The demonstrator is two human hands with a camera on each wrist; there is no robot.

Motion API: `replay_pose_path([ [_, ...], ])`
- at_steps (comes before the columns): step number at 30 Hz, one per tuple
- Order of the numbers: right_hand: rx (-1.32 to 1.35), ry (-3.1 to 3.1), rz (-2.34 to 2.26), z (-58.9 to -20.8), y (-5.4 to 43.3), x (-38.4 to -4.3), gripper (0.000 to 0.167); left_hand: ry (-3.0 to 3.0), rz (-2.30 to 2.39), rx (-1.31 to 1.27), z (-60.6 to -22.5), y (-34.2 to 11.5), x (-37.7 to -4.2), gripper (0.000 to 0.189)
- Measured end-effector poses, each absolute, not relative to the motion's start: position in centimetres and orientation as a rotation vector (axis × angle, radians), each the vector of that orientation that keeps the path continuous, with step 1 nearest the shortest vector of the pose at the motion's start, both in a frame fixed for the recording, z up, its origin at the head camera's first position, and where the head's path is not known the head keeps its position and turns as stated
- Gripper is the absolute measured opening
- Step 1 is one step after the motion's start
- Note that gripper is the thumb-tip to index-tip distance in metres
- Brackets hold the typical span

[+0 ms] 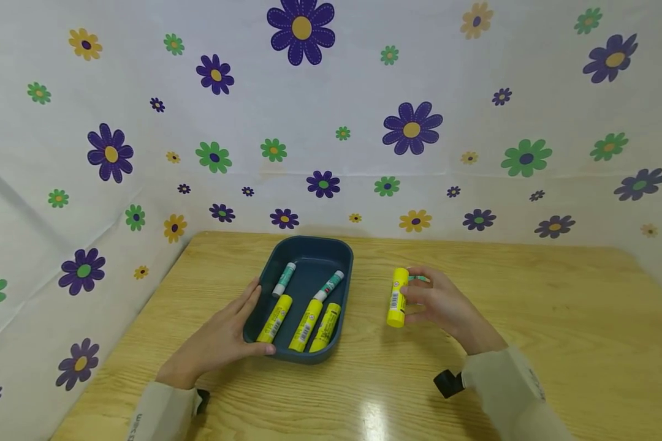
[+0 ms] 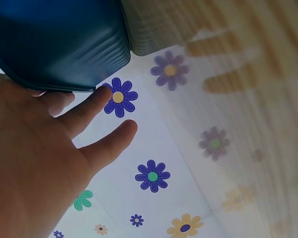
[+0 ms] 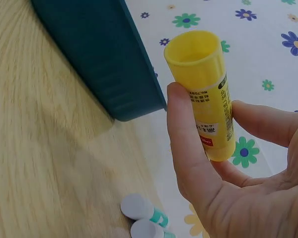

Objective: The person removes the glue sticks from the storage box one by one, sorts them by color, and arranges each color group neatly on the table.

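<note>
My right hand (image 1: 438, 300) pinches a yellow glue stick (image 1: 398, 298) between thumb and fingers, to the right of a dark blue tray (image 1: 346, 257). In the right wrist view this glue stick (image 3: 208, 99) has its hollow-looking end facing up. My left hand (image 1: 220, 337) rests against the tray's left side, thumb at the near corner; its fingers look straight and spread in the left wrist view. Inside the tray lie three yellow glue sticks (image 1: 306, 324) in the near half and two smaller green-and-white glue sticks (image 1: 284, 279) further back.
Two small glue sticks with white ends (image 3: 136, 207) lie on the table beyond my right hand, mostly hidden by it in the head view. The wooden table (image 1: 563, 318) meets a white flower-patterned cloth (image 1: 358, 92) at the back and left.
</note>
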State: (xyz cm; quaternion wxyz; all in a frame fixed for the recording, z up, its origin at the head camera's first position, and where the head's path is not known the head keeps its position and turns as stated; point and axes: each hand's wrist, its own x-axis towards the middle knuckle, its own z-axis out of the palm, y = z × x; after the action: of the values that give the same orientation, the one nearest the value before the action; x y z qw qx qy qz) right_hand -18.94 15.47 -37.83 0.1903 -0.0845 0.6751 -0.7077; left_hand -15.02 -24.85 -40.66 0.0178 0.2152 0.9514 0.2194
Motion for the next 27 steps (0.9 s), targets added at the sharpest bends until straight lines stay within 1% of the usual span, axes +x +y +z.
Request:
replay_pose_path([
  [10, -0.202, 1.939, -1.943, -38.6, 17.2, -18.1, 0.063, 2.946, 0.692, 0.639, -40.7, -24.8, -15.0, 0.12],
  [18, -0.157, 2.013, -1.855, -39.2, 18.6, -17.9, 0.064, 2.948, 0.699, 0.668, -40.9, -24.7, -15.1, 0.119],
  [27, -0.102, 2.08, -1.759, -39.7, 19.1, -17.6, 0.062, 2.945, 0.7, 0.647, -41.0, -24.8, -15.2, 0.119],
])
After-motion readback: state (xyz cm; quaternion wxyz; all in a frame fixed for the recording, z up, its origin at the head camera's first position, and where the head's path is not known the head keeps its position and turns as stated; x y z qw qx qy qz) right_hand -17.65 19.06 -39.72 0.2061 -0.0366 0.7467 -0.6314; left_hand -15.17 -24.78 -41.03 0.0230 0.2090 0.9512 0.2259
